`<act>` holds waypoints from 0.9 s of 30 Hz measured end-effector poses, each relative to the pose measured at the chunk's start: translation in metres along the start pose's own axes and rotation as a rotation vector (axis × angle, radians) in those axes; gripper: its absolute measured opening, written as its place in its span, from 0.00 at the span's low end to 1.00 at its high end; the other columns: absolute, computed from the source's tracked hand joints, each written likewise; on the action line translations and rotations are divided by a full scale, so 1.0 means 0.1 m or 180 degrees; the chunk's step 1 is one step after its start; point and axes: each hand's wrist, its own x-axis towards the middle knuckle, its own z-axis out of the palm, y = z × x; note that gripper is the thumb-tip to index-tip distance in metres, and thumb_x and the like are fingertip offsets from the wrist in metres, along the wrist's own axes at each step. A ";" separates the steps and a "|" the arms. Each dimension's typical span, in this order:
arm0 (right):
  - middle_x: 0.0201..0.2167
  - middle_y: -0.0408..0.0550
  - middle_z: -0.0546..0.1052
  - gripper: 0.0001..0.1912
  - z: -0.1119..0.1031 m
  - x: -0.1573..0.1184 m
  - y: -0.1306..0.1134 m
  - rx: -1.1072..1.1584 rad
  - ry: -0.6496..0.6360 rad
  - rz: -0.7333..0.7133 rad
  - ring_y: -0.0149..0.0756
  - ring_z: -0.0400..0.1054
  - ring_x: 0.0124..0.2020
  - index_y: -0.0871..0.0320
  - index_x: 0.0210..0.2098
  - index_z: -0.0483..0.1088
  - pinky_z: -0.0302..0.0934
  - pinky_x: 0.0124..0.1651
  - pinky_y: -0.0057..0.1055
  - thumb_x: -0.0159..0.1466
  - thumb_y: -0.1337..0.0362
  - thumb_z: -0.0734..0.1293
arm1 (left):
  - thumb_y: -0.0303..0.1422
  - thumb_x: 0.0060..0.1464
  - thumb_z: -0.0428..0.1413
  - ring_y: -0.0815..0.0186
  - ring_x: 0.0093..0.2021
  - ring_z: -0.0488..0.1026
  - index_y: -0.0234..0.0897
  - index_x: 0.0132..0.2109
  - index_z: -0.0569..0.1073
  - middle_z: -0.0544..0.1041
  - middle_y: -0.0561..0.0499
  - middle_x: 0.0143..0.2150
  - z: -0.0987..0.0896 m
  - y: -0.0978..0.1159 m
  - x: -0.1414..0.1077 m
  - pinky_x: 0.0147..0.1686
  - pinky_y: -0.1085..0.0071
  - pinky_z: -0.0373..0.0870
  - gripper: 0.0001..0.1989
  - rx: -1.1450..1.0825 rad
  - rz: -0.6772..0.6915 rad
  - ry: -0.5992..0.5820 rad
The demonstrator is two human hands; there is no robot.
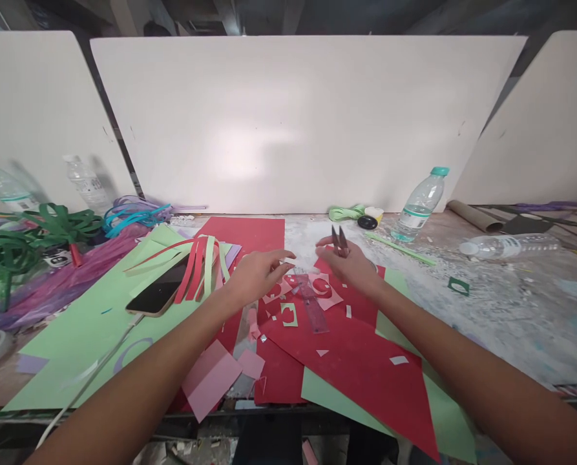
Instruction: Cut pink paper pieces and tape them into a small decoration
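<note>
My left hand pinches a small white paper piece between thumb and fingers, over the red paper's upper edge. Close by on the right, my right hand is closed around dark-bladed scissors, whose two blades point up and stand slightly apart. Below the hands lies a red sheet with a clear purple ruler, a pink cutout, a green square with a cut hole and small white scraps.
A phone with a white cable lies on green sheets at the left, beside red and green strips. Bottles stand and lie at the right. A white board rises behind.
</note>
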 end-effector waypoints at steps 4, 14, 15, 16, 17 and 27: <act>0.15 0.36 0.54 0.17 0.03 -0.05 -0.03 -0.0828 -0.0684 -0.0252 0.26 0.47 0.17 0.56 0.36 0.73 0.43 0.21 0.27 0.55 0.49 0.68 | 0.41 0.61 0.43 0.67 0.24 0.67 0.43 0.52 0.72 0.72 0.54 0.22 0.01 0.01 -0.01 0.24 0.73 0.58 0.19 0.0135 0.0069 -0.0224; 0.16 0.40 0.62 0.14 0.08 -0.09 -0.06 -0.1070 -0.0957 -0.0395 0.28 0.53 0.19 0.57 0.26 0.71 0.47 0.23 0.29 0.59 0.54 0.64 | 0.43 0.55 0.51 0.67 0.33 0.72 0.43 0.53 0.71 0.74 0.48 0.47 0.05 -0.03 0.01 0.30 0.71 0.68 0.20 -0.0163 0.0139 0.0310; 0.17 0.40 0.62 0.14 0.08 -0.08 -0.05 -0.1126 -0.0957 -0.0405 0.28 0.53 0.19 0.57 0.26 0.71 0.47 0.23 0.29 0.59 0.54 0.64 | 0.43 0.56 0.50 0.67 0.34 0.72 0.42 0.50 0.73 0.73 0.48 0.48 0.04 -0.02 0.01 0.31 0.71 0.69 0.18 -0.0184 0.0204 0.0344; 0.17 0.40 0.62 0.14 0.08 -0.08 -0.04 -0.1180 -0.0979 -0.0421 0.28 0.52 0.19 0.57 0.26 0.71 0.47 0.23 0.29 0.59 0.54 0.64 | 0.43 0.56 0.50 0.67 0.35 0.72 0.42 0.47 0.75 0.74 0.49 0.49 0.04 -0.01 0.01 0.31 0.71 0.69 0.17 -0.0197 0.0272 0.0341; 0.17 0.40 0.62 0.14 0.08 -0.08 -0.03 -0.1219 -0.1021 -0.0433 0.27 0.52 0.19 0.57 0.26 0.71 0.47 0.23 0.29 0.59 0.54 0.64 | 0.43 0.57 0.49 0.67 0.35 0.72 0.42 0.45 0.76 0.74 0.50 0.48 0.04 0.00 0.00 0.32 0.71 0.69 0.16 -0.0189 0.0329 0.0317; 0.19 0.41 0.64 0.14 0.11 -0.11 0.01 -0.1195 -0.1182 -0.0414 0.28 0.53 0.20 0.58 0.28 0.71 0.47 0.23 0.28 0.61 0.54 0.63 | 0.39 0.59 0.48 0.66 0.39 0.75 0.44 0.42 0.78 0.79 0.54 0.45 0.07 0.02 -0.01 0.33 0.72 0.69 0.14 0.0158 0.0471 0.0278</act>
